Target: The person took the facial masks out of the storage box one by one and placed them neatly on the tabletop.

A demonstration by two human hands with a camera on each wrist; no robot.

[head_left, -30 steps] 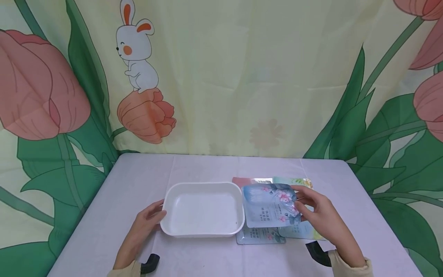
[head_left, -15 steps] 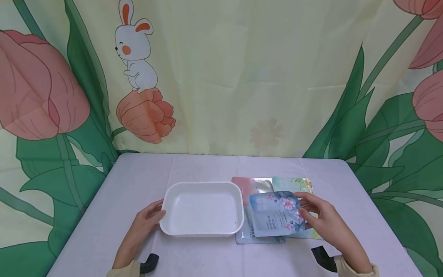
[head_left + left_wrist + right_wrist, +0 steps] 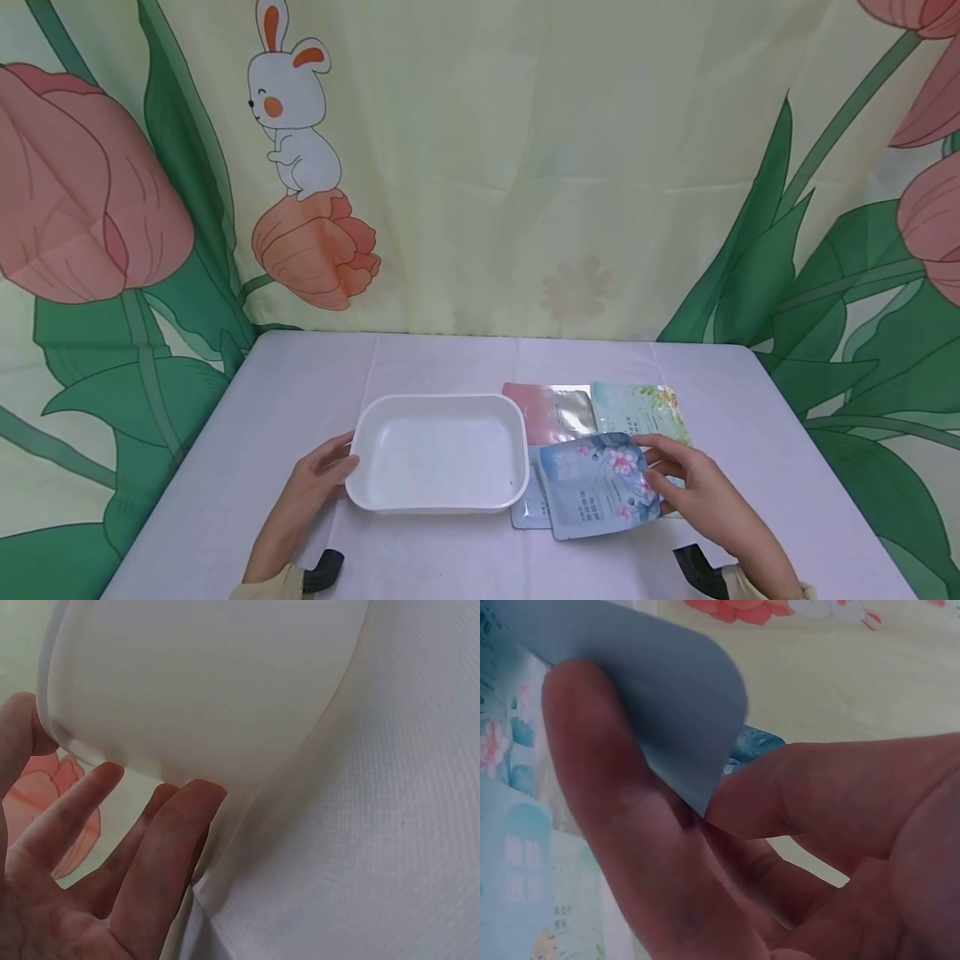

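Note:
In the head view, a blue face-mask packet (image 3: 598, 487) with pink flowers hangs from my right hand (image 3: 693, 483), which pinches its right edge. The right wrist view shows the packet's plain blue-grey back (image 3: 682, 682) between thumb and finger. Beneath it lie a similar blue packet (image 3: 531, 507), a pink-and-silver packet (image 3: 536, 412) and a green flowered packet (image 3: 633, 406). My left hand (image 3: 311, 483) holds the left end of a white tray (image 3: 438, 510). Seen from the left wrist, thumb and fingertips touch the tray's rim and outer wall.
A white cloth covers the table (image 3: 420, 558). Behind it hangs a curtain (image 3: 480, 167) printed with tulips and a rabbit. The packets lie close against the tray's right side, partly overlapping each other.
My right hand has brought the blue packet toward the front edge and a little to the right, uncovering more of the pink and green packets. The left hand and tray stay put.

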